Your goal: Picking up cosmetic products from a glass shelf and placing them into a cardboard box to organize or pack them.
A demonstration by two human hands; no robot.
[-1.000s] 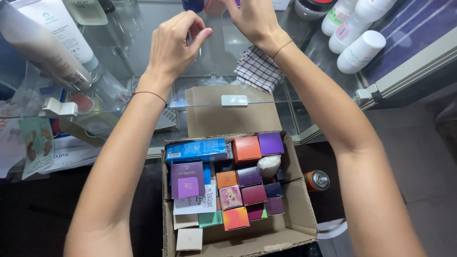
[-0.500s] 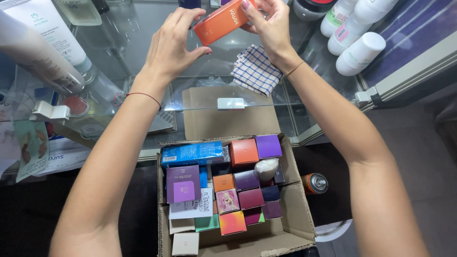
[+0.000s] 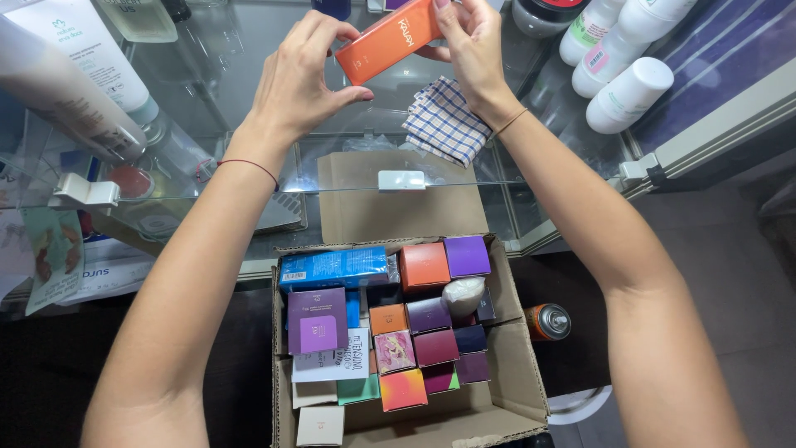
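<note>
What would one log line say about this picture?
left hand: holds orange box | right hand: holds same box | below: cardboard box of small boxes

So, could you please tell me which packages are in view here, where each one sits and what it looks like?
Orange box: long, flat, held by left hand and right hand over the glass counter.
Cardboard carton: open, below the counter, full of small boxes.
Blue box: long, at the carton's far left.
Purple box: square, far right corner.
White bottles: capped, upper right.
White tube: upper left.
Checked cloth: on the glass.
</note>
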